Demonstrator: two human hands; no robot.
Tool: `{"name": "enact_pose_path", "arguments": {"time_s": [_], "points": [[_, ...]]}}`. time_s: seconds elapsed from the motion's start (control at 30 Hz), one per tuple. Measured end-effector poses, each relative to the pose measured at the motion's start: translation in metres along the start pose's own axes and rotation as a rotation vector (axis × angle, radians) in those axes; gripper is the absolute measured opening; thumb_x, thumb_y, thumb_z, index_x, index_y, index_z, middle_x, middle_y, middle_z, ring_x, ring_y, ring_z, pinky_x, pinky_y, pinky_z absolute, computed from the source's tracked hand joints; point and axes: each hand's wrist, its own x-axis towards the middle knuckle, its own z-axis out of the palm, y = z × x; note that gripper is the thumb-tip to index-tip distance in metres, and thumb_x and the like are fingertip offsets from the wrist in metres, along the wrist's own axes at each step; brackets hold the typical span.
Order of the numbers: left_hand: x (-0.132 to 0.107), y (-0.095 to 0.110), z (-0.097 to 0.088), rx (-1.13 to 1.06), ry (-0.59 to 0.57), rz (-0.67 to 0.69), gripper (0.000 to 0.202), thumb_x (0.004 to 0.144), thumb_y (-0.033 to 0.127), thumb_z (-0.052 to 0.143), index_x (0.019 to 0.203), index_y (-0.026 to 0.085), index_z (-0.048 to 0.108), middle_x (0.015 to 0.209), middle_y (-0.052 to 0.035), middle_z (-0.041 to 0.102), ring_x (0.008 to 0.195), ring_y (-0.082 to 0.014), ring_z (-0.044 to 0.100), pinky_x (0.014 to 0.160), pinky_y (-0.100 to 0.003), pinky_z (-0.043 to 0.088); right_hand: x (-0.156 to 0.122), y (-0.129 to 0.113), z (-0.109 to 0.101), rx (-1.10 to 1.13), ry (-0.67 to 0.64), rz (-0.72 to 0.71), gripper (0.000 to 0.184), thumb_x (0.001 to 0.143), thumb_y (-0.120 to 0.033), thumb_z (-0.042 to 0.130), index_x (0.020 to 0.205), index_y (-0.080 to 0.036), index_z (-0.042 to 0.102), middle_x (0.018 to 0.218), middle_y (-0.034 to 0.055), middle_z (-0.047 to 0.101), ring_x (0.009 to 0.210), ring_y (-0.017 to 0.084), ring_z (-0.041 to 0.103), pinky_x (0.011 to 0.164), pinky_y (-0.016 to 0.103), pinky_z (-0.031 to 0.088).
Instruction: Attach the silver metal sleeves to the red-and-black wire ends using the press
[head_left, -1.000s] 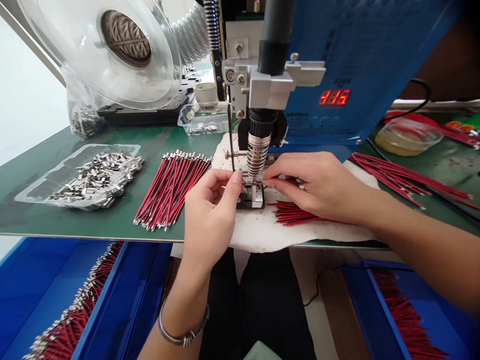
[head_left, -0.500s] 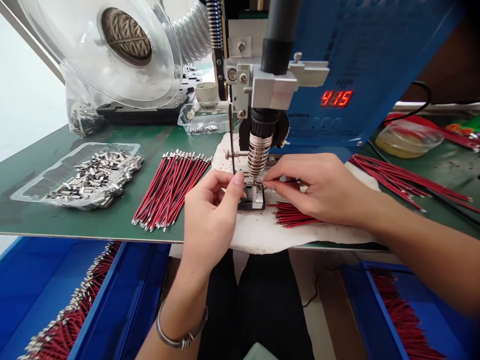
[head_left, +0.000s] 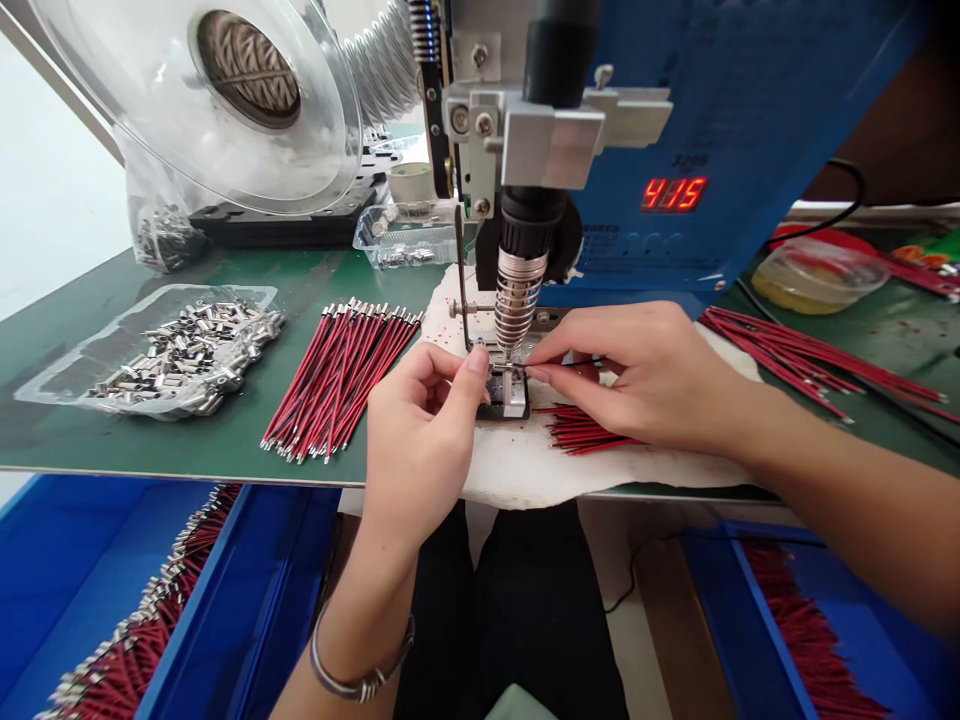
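Red wire (head_left: 581, 362) level, tip pointing left

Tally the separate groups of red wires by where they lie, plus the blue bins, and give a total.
Red wire bundles on the green bench: 3 (left bundle, bundle by the right hand, right spread)
Red wire heaps in bins: 2 (left heap, right heap)
Blue bins: 2 (left bin, right bin)
Total: 7

Red digits "415" on display (head_left: 673, 193) of blue machine (head_left: 750, 120).
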Motion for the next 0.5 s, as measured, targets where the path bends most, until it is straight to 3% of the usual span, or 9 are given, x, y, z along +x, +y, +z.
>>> {"name": "enact_pose_path", "arguments": {"time_s": [0.5], "points": [[0.0002,0.0016,0.001,-0.015,0.003,0.001,0.031,0.092,0.033,0.07,0.066,0.018,0.062,0.059,0.001,0.054,0.051,-0.0096,0.041,0.051,-0.024,0.037,-0.0009,-0.0009,-0.0027,0.001,0.04,-0.015,0.01,0.092,-0.018,0.063,0.087,-0.022,0.072,0.083,0.0019,0.076,0.071,0.017,0.068,0.063,0.03,0.049]]}}
